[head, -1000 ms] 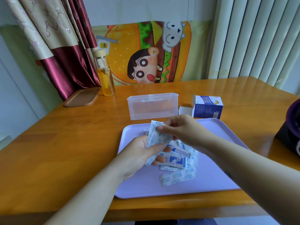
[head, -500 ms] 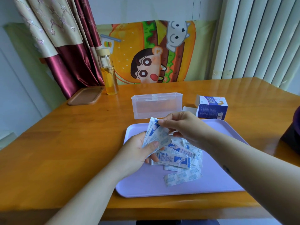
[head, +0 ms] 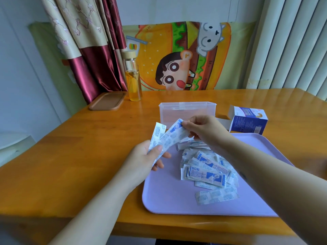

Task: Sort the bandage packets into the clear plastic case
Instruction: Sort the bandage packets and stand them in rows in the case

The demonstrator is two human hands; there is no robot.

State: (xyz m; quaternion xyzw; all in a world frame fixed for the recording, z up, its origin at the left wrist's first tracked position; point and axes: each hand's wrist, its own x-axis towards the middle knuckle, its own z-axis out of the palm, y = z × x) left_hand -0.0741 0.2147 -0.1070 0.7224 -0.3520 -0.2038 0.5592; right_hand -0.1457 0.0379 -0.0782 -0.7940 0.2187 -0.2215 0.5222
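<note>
A small fan of white-and-blue bandage packets (head: 166, 138) is held above the left edge of the lilac tray (head: 169, 197). My left hand (head: 143, 158) grips their lower ends between thumb and fingers. My right hand (head: 203, 129) pinches the top corner of one packet in the fan. A loose pile of bandage packets (head: 207, 172) lies on the tray below my right forearm. The clear plastic case (head: 187, 110) stands open-topped on the table just behind my hands.
A blue-and-white bandage box (head: 247, 121) sits right of the case. A glass bottle with yellow liquid (head: 132, 76) and a brown lid (head: 106, 101) stand at the back left of the wooden table (head: 70, 156). Curtains and blinds hang behind.
Both hands have lifted the held packets up and to the left, off the pile. The fan has spread wider, and my right hand now pinches one packet's top corner.
</note>
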